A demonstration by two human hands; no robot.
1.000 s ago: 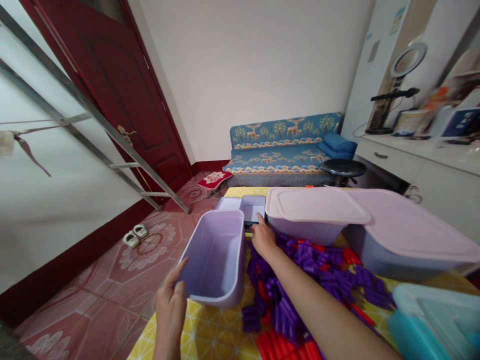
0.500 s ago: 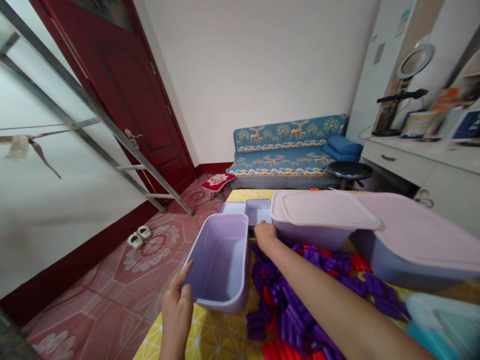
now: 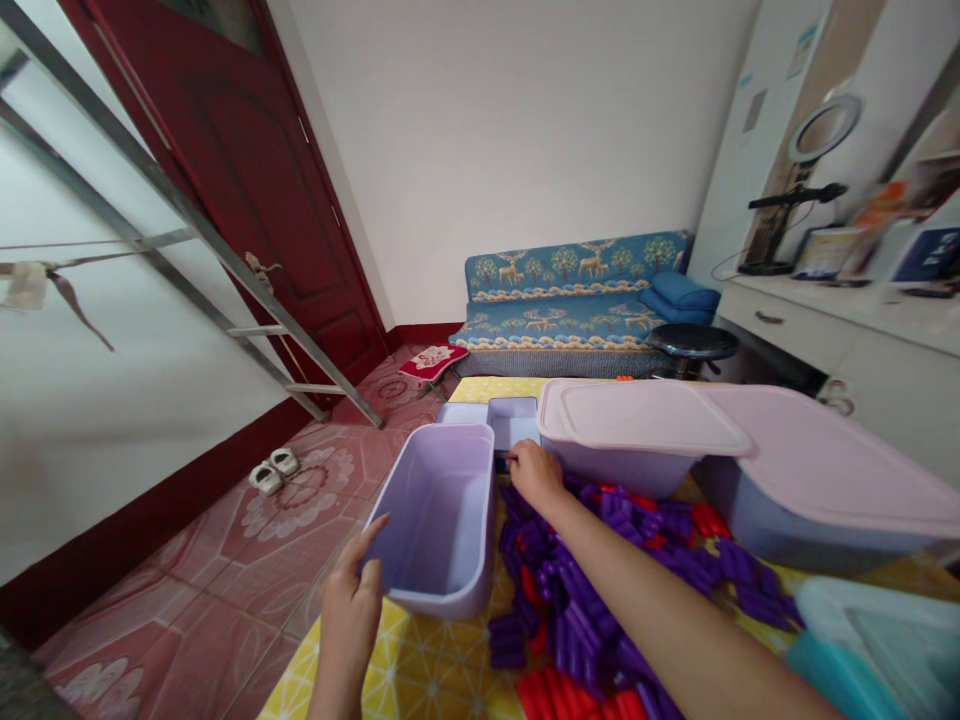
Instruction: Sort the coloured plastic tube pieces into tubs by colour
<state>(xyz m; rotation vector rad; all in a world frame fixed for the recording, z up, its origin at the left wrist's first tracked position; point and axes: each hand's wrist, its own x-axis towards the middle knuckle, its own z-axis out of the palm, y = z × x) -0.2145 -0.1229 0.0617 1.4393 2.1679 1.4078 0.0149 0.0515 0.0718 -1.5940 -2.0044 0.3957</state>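
Observation:
An open lilac plastic bin (image 3: 439, 515) stands on the yellow patterned tablecloth, and no objects show inside it. My left hand (image 3: 349, 595) is at its near left side, index finger stretched out and thumb apart; whether it touches the rim I cannot tell. My right hand (image 3: 534, 470) is closed, its fingers pressed together between the bin and a lidded box, just in front of a small lilac tray (image 3: 514, 425). What those fingers hold, if anything, is hidden. Beneath my right forearm lies a heap of purple plastic pieces (image 3: 577, 600) mixed with red plastic pieces (image 3: 559, 695).
Two boxes with pale pink lids, one nearer (image 3: 637, 415) and one farther right (image 3: 825, 450), line the table's right side. A teal container (image 3: 877, 640) sits at the lower right. Beyond are a patterned sofa (image 3: 562, 300), a black stool (image 3: 694, 342) and a ladder (image 3: 225, 290).
The view has shifted slightly. My right hand has turned a little, so more of its fingertips show near the small tray. My left hand stays beside the bin.

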